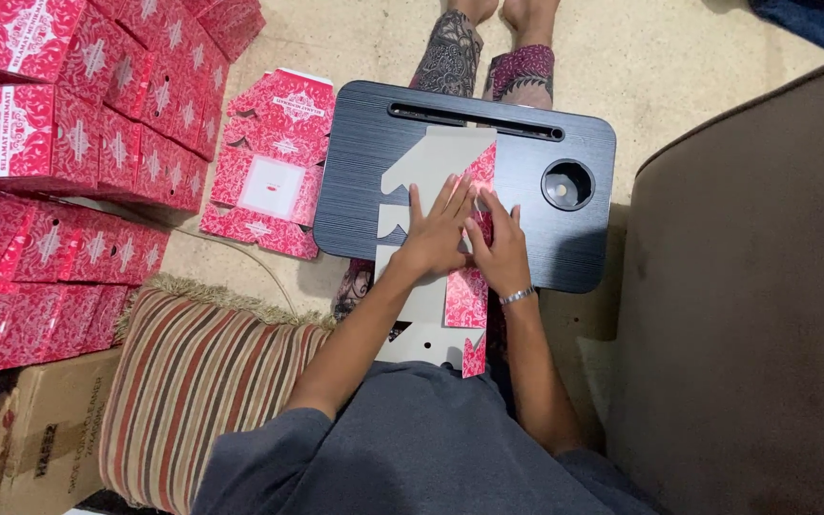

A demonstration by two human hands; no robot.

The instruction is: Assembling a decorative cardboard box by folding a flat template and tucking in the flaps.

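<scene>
A flat, unfolded carton blank [431, 157], grey on its inner face and red-patterned on the outer, lies lengthwise on a black lap tray [364, 181] over my legs. My left hand [436, 234] presses flat on the grey middle of the blank, fingers spread. Right beside it, my right hand [498, 248], a bracelet on its wrist, presses down a red flap folded over along the blank's right edge. The two hands touch at the fingertips. The blank's near end hangs off the tray toward my lap.
Stacks of assembled red patterned boxes [69, 143] fill the left. A pile of flat red blanks [274, 172] lies on the floor beside the tray. A striped cushion [193, 381], a brown cardboard box [30, 439] and a sofa arm [746, 286] flank me.
</scene>
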